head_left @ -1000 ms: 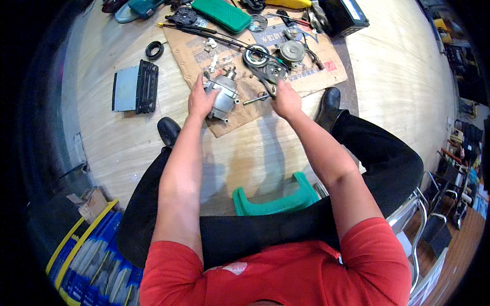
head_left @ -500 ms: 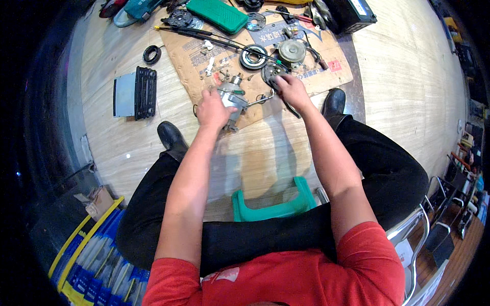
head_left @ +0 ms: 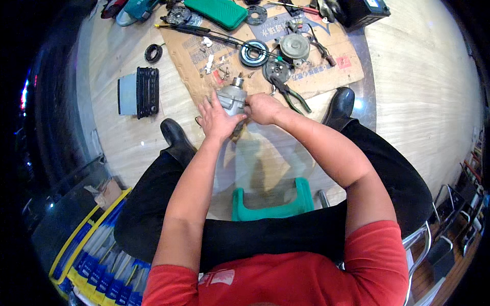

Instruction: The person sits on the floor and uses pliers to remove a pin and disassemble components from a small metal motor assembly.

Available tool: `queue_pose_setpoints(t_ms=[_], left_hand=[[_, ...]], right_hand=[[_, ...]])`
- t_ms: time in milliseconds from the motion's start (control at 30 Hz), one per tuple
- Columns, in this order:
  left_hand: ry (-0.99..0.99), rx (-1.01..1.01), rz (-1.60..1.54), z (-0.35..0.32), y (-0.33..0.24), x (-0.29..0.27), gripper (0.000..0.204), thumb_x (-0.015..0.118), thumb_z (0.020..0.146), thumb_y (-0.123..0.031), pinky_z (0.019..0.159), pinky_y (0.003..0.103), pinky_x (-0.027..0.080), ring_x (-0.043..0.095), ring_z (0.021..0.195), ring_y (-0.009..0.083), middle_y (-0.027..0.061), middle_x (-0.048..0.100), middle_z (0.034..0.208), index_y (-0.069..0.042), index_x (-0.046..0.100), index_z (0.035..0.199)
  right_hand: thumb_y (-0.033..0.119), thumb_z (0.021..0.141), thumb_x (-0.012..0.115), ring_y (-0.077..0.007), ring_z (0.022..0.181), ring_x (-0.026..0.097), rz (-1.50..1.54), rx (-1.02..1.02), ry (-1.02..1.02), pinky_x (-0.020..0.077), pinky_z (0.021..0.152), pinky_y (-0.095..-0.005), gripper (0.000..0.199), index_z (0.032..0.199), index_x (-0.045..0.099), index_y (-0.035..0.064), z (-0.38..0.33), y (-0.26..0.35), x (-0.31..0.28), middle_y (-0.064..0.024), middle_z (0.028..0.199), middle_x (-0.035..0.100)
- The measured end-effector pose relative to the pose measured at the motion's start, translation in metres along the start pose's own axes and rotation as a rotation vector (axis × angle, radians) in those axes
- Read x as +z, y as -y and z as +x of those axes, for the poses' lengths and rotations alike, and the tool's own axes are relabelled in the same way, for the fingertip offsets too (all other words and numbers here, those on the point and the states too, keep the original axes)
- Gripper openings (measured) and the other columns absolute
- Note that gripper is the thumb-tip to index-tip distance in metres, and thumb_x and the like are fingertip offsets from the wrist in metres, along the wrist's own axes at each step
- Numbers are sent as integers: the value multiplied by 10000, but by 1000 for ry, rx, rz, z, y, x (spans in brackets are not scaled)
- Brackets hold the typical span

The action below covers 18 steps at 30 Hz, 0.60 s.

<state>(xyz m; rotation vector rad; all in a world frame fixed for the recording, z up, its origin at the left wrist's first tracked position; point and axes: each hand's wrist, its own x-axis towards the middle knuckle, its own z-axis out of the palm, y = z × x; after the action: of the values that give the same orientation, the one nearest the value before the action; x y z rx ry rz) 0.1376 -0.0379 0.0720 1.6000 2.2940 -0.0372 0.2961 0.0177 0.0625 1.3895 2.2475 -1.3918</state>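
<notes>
A silver-grey metal compressor (head_left: 232, 97) stands near the front edge of the cardboard, its short shaft pointing away from me. My left hand (head_left: 218, 121) grips its left side, thumb across the near face and fingers spread along the body. Against its right side my right hand (head_left: 264, 108) is closed, with curled fingertips; what they hold is hidden. A pair of pliers (head_left: 288, 94) with dark green handles lies to the right of that hand, jaws against a round metal disc (head_left: 276, 70). Beyond the compressor is a black pulley (head_left: 253, 53) with a bright inner ring.
The cardboard sheet (head_left: 189, 71) bears a round motor-like part (head_left: 294, 47), black cables (head_left: 199, 33), small screws and a green case (head_left: 217, 13). Left of it are a car radio unit (head_left: 139, 93) and a black ring (head_left: 153, 53). A green stool (head_left: 273, 209) stands between my legs.
My right hand has left the pliers and moved left to the compressor's right side. A thin metal rod seen between the two is now mostly out of sight. My left hand stays on the compressor.
</notes>
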Motion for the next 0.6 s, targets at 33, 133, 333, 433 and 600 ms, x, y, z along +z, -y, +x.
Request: queue_pose_setpoints(t_ms=[33,133,333,433,600], left_hand=[[112,-39,57,-1,-5,-5,1181,895,591,-478,1083,550,332,361,1357,402,243,398,1445,-122,237,1505],[123,-58,47,-1,-4,0,1189,889,590,-498,1073,572,326,360,1350,404,235,405,1434,-133,229,1510],[100,-63,-3,1,-8,4,1157,880,612,-456,1063,554,338,356,1342,387,223,405,1420,-124,227,1507],[126,-86,30,3,-9,2,1138,872,624,-438,1066,541,335,341,1350,383,228,387,1431,-122,226,1506],[99,-99,16,1,-9,2,1105,861,647,-421,1065,538,328,322,1357,386,222,357,1447,-127,228,1504]], right_hand=[[251,868,636,-371,1021,664,8,7,-10,516,906,-464,286,976,713,-2,-1,3,-2,-231,1038,695],[240,881,610,-369,1004,670,10,0,-38,526,883,-459,273,975,714,6,-5,8,-8,-226,1032,698],[173,843,555,-355,879,702,-157,-128,-254,564,764,-450,212,878,702,24,-10,6,5,-209,918,708],[156,823,551,-350,846,706,-146,-56,-298,570,739,-446,190,856,690,30,-8,14,10,-200,865,707],[164,823,562,-359,820,705,-22,79,-298,570,725,-455,168,860,662,34,-14,23,15,-202,863,704]])
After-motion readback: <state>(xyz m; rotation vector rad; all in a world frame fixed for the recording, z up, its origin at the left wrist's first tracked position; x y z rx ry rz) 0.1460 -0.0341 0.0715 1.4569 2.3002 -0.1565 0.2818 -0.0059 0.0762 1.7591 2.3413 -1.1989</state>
